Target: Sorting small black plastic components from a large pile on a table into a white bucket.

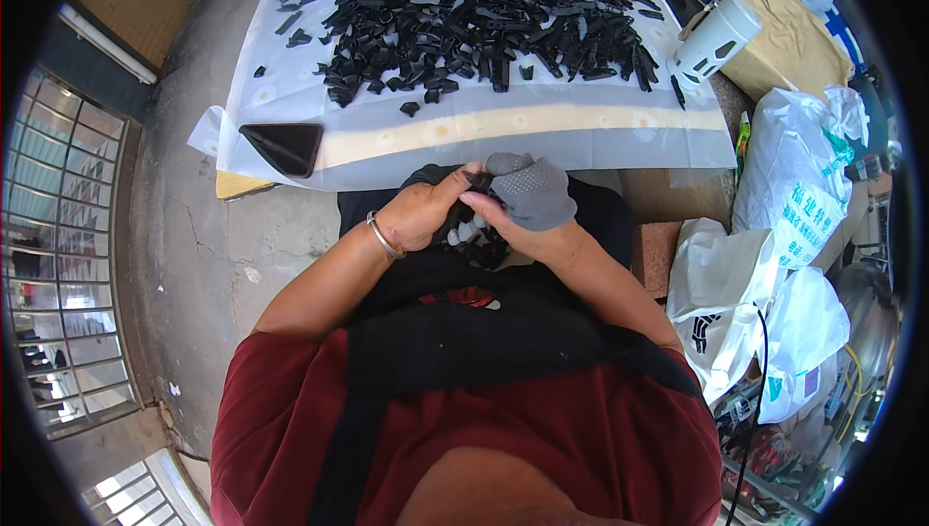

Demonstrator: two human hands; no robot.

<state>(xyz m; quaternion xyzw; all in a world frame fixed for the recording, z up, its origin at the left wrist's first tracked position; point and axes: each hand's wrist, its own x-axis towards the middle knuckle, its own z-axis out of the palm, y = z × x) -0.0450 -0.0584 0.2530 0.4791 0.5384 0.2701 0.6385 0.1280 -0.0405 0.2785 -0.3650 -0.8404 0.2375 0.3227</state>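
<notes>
Both bare forearms, the left [334, 279] and the right [610, 284], angled inward from bent elbows. The left hand [423, 213] met the right hand [532, 195] above the lap, thumbs close together and fingers curled in. Grey, dotted fabric covered the right fingers, while the right thumb was bare.

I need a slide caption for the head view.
Left hand and partly gloved right hand hold a small dark piece before a table strewn with black pieces.
</notes>
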